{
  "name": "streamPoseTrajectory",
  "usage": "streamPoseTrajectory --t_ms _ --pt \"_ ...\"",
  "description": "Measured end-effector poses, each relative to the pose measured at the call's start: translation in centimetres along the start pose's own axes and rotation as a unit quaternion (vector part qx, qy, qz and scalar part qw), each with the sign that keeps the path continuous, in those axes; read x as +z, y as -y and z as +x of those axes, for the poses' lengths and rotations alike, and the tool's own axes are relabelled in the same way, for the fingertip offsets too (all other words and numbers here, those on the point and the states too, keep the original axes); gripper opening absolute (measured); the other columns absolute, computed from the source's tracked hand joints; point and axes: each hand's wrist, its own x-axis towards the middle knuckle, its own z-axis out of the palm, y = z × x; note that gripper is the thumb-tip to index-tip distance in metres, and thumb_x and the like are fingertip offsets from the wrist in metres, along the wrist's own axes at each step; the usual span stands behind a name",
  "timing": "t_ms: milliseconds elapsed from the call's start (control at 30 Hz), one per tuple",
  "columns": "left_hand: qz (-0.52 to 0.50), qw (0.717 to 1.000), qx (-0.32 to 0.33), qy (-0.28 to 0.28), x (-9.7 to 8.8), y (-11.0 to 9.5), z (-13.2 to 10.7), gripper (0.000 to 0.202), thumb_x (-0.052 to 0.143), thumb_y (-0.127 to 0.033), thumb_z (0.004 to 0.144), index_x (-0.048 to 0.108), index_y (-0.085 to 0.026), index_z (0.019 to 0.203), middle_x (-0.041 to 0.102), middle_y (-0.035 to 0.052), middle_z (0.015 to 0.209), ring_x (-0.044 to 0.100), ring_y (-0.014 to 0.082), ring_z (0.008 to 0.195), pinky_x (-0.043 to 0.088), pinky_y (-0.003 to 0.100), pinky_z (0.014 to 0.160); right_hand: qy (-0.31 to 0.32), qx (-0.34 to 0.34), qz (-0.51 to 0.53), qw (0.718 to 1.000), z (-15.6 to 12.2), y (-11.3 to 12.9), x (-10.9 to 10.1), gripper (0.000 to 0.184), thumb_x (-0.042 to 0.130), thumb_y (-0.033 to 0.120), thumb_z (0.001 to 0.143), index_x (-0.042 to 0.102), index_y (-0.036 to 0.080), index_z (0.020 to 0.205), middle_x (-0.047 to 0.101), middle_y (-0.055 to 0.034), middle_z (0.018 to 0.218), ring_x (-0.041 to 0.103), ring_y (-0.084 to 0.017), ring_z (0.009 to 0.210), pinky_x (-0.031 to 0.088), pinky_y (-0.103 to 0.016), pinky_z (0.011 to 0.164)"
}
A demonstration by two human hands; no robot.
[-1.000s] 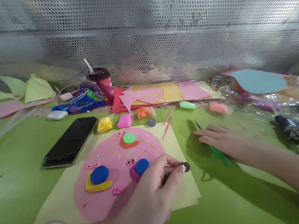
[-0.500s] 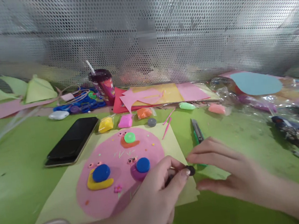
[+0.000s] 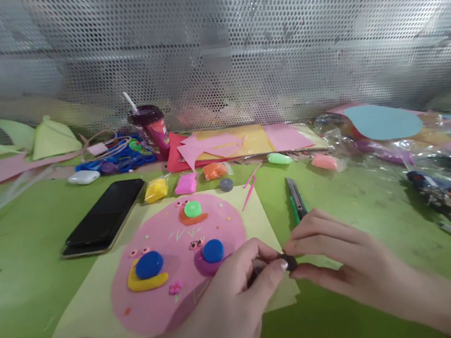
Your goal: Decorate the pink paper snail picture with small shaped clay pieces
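My left hand [image 3: 249, 285] is closed around a lump of black clay [image 3: 290, 262], whose end pokes out past the thumb and index finger. The thumb and fingertips of my right hand [image 3: 328, 247] pinch that protruding end from the right. Beneath my left hand is a cream sheet with a pink paper circle [image 3: 144, 314] on it. Snail-like clay figures decorate the circle: a yellow one [image 3: 157, 281] and a purple one [image 3: 206, 266] with blue caps, and an orange one [image 3: 194, 219] with a green cap. A utility knife [image 3: 296, 199] lies just beyond my right hand.
A black phone [image 3: 106, 215] lies left of the sheet. Behind it are wrapped clay packets, such as a yellow one [image 3: 156, 189], a grey disc [image 3: 226, 184], paper sheets [image 3: 250, 138] and a drink cup [image 3: 151, 134]. A glue gun [image 3: 435, 188] lies far right.
My right hand's fingers have closed in on the end of the black clay, which was clear of them before. My left hand keeps its hold. The view has shifted slightly.
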Motion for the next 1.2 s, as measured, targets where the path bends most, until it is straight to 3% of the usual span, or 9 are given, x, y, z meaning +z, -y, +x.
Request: streamPoseTrajectory --t_ms 167,400,600,867,1200 --pt "-0.007 1.000 -0.001 0.006 0.0 0.2 0.0 0.029 0.051 -0.050 0.092 0.051 -0.021 0.093 0.049 -0.0068 0.068 0.030 0.0030 0.038 0.027 0.017 0.036 -0.007 -0.004 0.000 1.000 -0.1 0.1 0.0 0.008 0.061 0.014 0.092 0.062 0.013 0.100 0.063 -0.0062 0.089 0.056 -0.014 0.081 0.050 -0.026 0.072" --pt "0.007 1.000 -0.001 -0.006 0.1 -0.4 -0.2 0.030 0.051 -0.051 0.092 0.052 -0.021 0.093 0.047 -0.0073 0.066 0.029 0.0034 0.037 0.027 0.017 0.036 -0.014 -0.003 0.005 1.000 -0.1 0.1 0.1 0.006 0.061 0.014 0.092 0.062 0.013 0.098 0.063 -0.0062 0.088 0.056 -0.015 0.080 0.049 -0.026 0.072" --pt "0.021 0.999 -0.022 0.017 0.0 -1.2 -0.4 0.025 0.049 -0.046 0.094 0.049 -0.021 0.092 0.047 -0.0078 0.065 0.032 0.0035 0.038 0.030 0.017 0.038 -0.005 -0.006 0.010 1.000 -0.1 0.0 0.0 0.009 0.061 0.014 0.092 0.061 0.012 0.100 0.062 -0.0066 0.090 0.056 -0.014 0.082 0.049 -0.025 0.072" --pt "0.026 0.999 -0.023 0.004 -0.1 -0.8 -0.3 0.028 0.050 -0.049 0.093 0.050 -0.021 0.093 0.036 -0.0101 0.057 0.028 0.0044 0.037 0.030 0.017 0.038 0.001 -0.004 0.016 1.000 0.0 0.2 0.0 0.006 0.061 0.013 0.092 0.060 0.013 0.098 0.062 -0.0058 0.089 0.056 -0.013 0.082 0.049 -0.025 0.072" --pt "-0.045 0.998 -0.008 0.031 -0.1 0.5 0.1 0.029 0.050 -0.051 0.093 0.049 -0.022 0.095 0.047 -0.0079 0.065 0.036 0.0037 0.038 0.024 0.015 0.034 0.006 0.011 0.026 1.000 -0.1 0.0 -0.1 0.012 0.059 0.012 0.093 0.061 0.013 0.104 0.063 -0.0065 0.093 0.057 -0.013 0.084 0.051 -0.024 0.074"
